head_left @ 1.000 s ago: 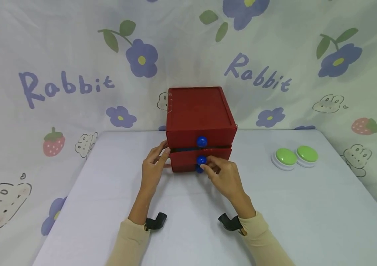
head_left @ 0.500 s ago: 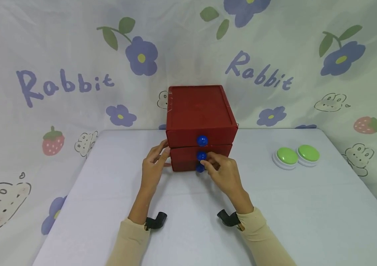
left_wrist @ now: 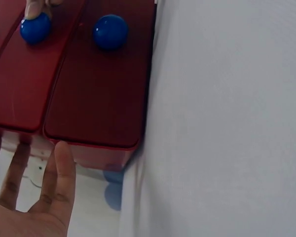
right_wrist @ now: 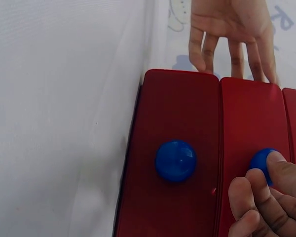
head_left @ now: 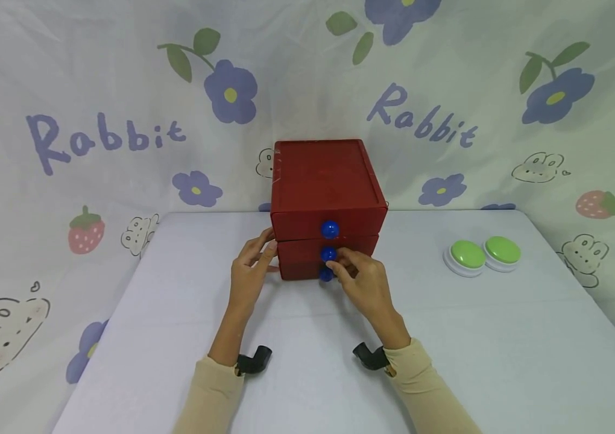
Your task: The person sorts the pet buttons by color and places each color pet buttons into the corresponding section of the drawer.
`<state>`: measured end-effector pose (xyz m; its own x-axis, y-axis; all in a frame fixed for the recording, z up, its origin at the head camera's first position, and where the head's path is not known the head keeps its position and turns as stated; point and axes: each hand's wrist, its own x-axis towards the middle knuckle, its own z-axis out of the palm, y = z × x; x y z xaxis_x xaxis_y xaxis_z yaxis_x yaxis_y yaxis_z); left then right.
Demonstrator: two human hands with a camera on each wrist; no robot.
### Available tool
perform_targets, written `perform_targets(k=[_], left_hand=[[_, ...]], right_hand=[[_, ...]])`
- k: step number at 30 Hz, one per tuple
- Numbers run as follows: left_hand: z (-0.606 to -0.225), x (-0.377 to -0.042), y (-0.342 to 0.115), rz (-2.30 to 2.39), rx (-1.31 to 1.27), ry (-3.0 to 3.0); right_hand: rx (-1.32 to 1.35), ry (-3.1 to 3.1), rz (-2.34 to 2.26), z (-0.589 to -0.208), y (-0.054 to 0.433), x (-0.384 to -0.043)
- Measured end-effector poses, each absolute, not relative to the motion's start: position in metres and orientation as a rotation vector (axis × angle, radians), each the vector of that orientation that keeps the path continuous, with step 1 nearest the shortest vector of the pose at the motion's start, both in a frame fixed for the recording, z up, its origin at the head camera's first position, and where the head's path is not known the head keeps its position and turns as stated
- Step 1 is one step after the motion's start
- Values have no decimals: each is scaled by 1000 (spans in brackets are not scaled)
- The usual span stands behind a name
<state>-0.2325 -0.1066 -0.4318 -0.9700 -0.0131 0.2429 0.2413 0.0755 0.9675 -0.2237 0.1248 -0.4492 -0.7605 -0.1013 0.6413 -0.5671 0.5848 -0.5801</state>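
A red drawer cabinet (head_left: 324,175) stands on the table against the patterned cloth. Its fronts carry a blue top knob (head_left: 330,229), a blue middle knob (head_left: 328,253) and a blue bottom knob (head_left: 326,275). My right hand (head_left: 367,283) pinches the middle knob between thumb and fingers, plainest in the right wrist view. The middle drawer front (right_wrist: 254,118) sits flush with its neighbours. At the cabinet's left side, my left hand (head_left: 248,274) rests with fingers extended; the left wrist view shows its thumb (left_wrist: 64,158) by the bottom edge. Some of its fingertips are hidden behind the cabinet.
Two green push buttons with white bases, a nearer one (head_left: 465,258) and a farther one (head_left: 501,249), sit on the table to the right. A printed cloth (head_left: 307,72) hangs close behind the cabinet. White cloth covers the table (head_left: 307,386).
One second ago the middle drawer stood slightly out, with a dark gap above it. My right hand has pushed it in by its knob. My left hand has stayed in place.
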Motion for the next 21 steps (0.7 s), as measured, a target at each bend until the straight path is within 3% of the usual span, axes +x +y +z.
perform_targets(k=[21], left_hand=[[-434, -233, -106, -1919, -282, -2140]], right_hand=[[501, -2161, 1157, -465, 124, -226]])
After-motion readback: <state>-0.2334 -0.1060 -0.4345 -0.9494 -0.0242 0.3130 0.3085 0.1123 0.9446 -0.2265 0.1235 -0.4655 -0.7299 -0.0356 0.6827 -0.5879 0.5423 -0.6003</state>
